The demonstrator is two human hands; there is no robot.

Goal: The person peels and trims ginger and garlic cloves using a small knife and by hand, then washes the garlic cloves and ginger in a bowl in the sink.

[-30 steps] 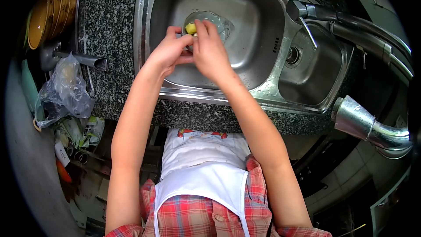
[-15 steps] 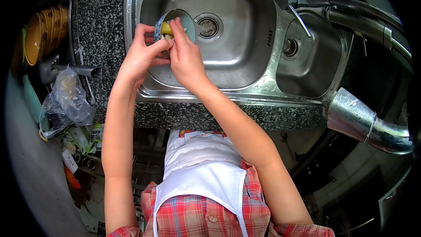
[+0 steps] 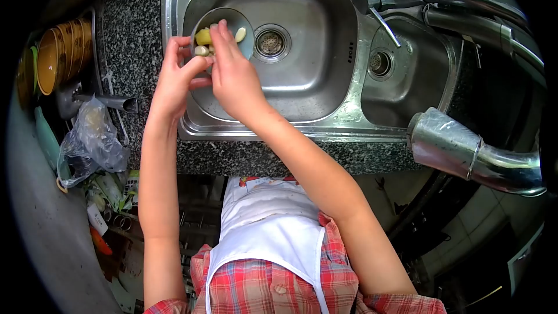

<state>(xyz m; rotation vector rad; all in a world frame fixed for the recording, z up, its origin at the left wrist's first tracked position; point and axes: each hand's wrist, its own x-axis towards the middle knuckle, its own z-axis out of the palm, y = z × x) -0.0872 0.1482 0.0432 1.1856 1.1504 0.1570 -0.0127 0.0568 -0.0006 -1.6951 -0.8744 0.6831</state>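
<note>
Over the left side of the large sink basin (image 3: 302, 58) is a small bowl (image 3: 233, 18) with a pale blue inside. My left hand (image 3: 174, 78) is closed on its left rim, the thumb toward the front. In the bowl lie a yellow piece that looks like ginger (image 3: 203, 36) and several peeled garlic cloves (image 3: 240, 35). My right hand (image 3: 235, 78) reaches in over the near rim. Its fingers are stretched out and close together, touching or just above the contents, and they hide part of them.
A drain (image 3: 271, 42) lies right of the bowl. The faucet (image 3: 378, 9) stands at the back right beside a smaller basin (image 3: 415, 75). On the left are stacked brown bowls (image 3: 61, 55) and a plastic bag (image 3: 93, 134). A shiny metal pipe (image 3: 459, 148) juts in at the right.
The bowl has turned from tilted to more level, so its inside and contents show more. My right hand has shifted slightly left, its fingers straighter. The whole view has shifted a little.
</note>
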